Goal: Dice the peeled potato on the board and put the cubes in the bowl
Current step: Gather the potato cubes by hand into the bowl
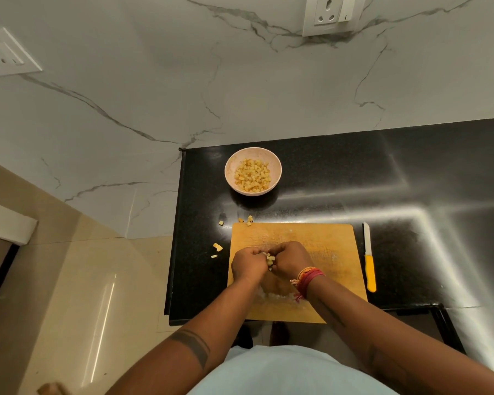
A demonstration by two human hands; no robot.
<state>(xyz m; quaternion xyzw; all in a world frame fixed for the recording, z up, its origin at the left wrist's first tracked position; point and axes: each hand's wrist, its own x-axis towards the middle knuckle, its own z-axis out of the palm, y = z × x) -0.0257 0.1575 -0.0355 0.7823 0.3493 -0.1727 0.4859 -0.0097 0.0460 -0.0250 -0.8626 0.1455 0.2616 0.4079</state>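
Head view: both hands, left point(248, 265) and right point(290, 260), cup cubes point(270, 260) over the board point(325, 243); gaps between them could spill some short of the bowl point(277, 166).

A black polished desk point(354, 178) stood against a white marble-veined wall point(183, 81) bearing two white socket plates point(330, 14). Beige floor tiles point(83, 280) lay at left.

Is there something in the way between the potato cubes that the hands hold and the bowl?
Nothing visible blocks the way. Both hands, left hand and right hand, cup potato cubes over the cutting board. The bowl stands beyond the board's far edge; only a few loose cubes lie flat between them. The knife lies aside, right of the board.
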